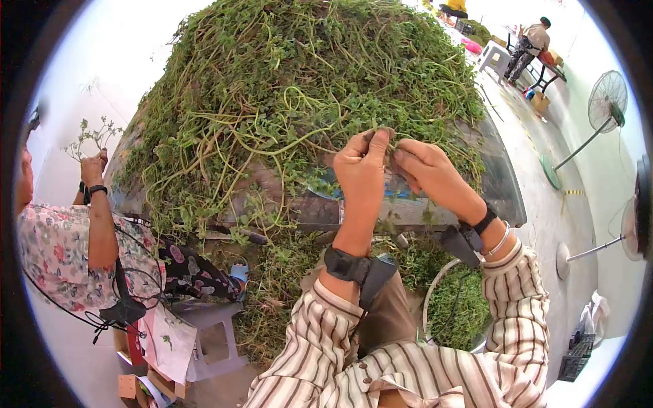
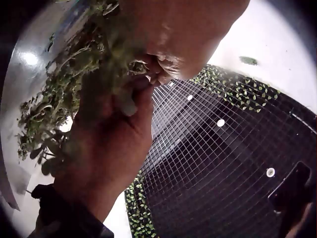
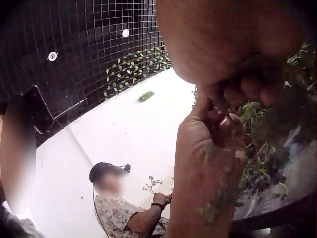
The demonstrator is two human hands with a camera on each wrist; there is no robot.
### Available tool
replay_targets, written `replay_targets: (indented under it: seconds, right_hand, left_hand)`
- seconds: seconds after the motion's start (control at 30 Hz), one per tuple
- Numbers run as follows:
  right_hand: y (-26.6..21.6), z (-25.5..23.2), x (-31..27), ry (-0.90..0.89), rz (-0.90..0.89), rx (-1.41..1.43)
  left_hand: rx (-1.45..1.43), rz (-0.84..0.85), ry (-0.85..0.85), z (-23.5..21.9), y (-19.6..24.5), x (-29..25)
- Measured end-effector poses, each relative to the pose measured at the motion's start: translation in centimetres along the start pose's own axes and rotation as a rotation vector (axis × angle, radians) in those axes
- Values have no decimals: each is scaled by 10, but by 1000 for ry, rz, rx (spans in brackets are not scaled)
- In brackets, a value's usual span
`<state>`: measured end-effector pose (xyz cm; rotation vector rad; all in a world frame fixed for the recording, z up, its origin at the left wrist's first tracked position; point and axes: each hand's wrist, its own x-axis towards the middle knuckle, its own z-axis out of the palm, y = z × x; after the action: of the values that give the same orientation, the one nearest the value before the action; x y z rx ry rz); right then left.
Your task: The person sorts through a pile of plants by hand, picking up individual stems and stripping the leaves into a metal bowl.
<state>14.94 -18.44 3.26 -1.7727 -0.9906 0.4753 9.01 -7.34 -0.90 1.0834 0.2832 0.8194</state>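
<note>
Just in front of the green plant pile, both hands are raised close together over the table's near edge. Fingers curled and thumb up, the left hand pinches a thin stem. The right hand pinches plant material beside it, with blurred leaves hanging below. In the left wrist view, blurred leaves partly cover the place where the left hand meets the right hand. In the right wrist view, the right hand hides part of the left hand's grip.
Another person at the left holds up a sprig. A round container of greens stands below the right forearm, and loose plants lie under the table. Fans stand at the right; someone is farther back.
</note>
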Motion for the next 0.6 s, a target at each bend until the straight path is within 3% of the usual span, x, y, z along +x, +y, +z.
replay_targets:
  seconds: [0.03,0.17,0.3,0.6]
  right_hand:
    - [-3,0,-3,1,78,86]
    - [0,-5,-19,17,75,72]
    - [2,-7,-45,3,124,112]
    - [13,-17,-90,70,177,114]
  left_hand:
    - [-9,-6,-7,1,1,-1]
    - [-39,-31,-2,7,6,-7]
    - [-138,-101,110,-1,11,2]
    - [-178,-41,73,2,7,-2]
